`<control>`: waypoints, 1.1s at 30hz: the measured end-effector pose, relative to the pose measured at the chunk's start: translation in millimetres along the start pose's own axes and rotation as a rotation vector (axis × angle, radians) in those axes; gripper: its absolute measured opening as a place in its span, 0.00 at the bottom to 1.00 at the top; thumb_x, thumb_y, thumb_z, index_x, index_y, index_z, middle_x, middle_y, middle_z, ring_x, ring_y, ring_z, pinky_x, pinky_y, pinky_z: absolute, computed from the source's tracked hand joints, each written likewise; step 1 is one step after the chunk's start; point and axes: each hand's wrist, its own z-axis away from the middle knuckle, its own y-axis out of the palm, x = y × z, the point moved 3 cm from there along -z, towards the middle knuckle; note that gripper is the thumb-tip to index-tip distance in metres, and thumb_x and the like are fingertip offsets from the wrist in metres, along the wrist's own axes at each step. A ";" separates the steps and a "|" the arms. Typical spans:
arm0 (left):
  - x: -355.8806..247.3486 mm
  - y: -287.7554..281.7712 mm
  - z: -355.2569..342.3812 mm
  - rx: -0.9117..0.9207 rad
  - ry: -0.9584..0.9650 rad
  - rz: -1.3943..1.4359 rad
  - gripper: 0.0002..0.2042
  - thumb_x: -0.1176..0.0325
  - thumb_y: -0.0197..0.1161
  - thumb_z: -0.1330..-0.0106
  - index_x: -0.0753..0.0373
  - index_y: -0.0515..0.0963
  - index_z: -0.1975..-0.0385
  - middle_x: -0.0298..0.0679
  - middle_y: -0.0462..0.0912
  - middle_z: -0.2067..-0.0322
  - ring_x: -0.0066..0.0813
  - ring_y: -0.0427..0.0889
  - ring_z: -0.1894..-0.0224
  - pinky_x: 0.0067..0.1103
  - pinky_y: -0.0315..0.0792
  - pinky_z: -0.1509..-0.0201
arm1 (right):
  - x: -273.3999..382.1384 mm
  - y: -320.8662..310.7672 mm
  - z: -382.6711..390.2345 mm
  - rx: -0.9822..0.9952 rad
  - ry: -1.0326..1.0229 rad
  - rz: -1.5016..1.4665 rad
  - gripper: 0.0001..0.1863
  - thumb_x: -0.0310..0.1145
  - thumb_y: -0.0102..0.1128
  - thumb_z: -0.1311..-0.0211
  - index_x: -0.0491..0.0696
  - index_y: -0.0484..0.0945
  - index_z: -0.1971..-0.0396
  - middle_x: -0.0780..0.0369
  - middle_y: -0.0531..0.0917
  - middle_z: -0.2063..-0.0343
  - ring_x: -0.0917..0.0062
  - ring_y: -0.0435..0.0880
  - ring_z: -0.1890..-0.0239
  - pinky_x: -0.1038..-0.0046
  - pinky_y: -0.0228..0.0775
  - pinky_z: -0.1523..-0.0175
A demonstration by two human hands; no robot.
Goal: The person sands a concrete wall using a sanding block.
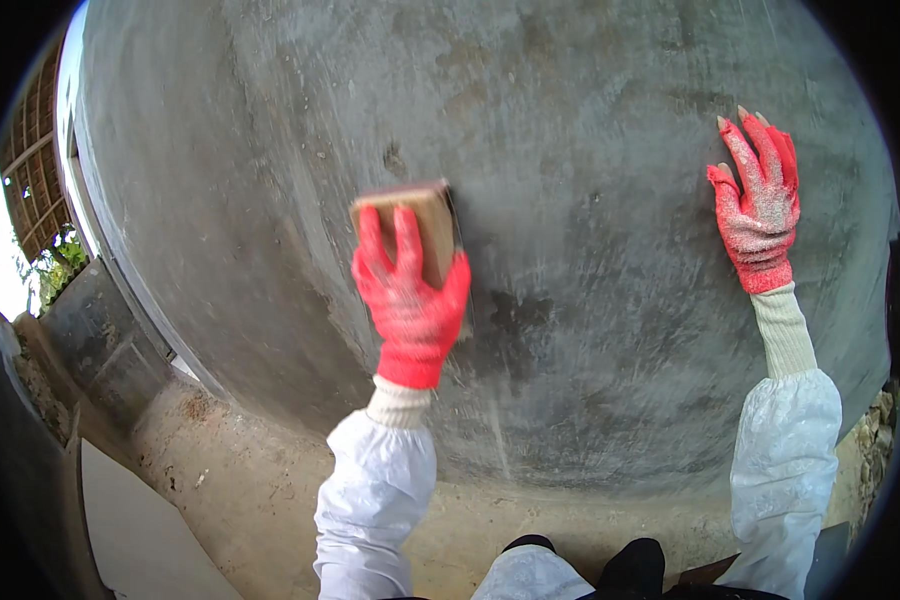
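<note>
My left hand (410, 298), in a red-coated glove, grips a tan rectangular block (432, 228) and holds it against the grey cement wall (590, 330). The block's edges are slightly blurred; its face toward the wall is hidden, so I cannot tell whether it is a float, a sponge or a sanding block. Further right and higher, my right hand (760, 205) rests with fingers spread on the same wall, holding nothing. Its red glove is dusted grey, and bare fingertips poke out of it. Dark damp-looking patches mark the wall between the two hands.
Below the wall runs a dusty tan floor (270, 480), where my dark shoes (632, 568) stand. A pale flat panel (140, 520) lies at the lower left. Left of the wall's edge are a low grey wall (100, 320) and green leaves (62, 265). Stones (878, 440) show at the far right.
</note>
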 end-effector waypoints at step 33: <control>-1.1 -0.3 -38.4 0.036 0.026 -0.023 0.43 0.62 0.73 0.46 0.54 0.58 0.29 0.53 0.55 0.30 0.57 0.57 0.30 0.41 0.57 0.30 | -5.1 -0.7 4.6 -0.019 0.068 0.022 0.25 0.35 0.69 0.48 0.58 0.79 0.46 0.68 0.75 0.42 0.67 0.70 0.37 0.62 0.63 0.32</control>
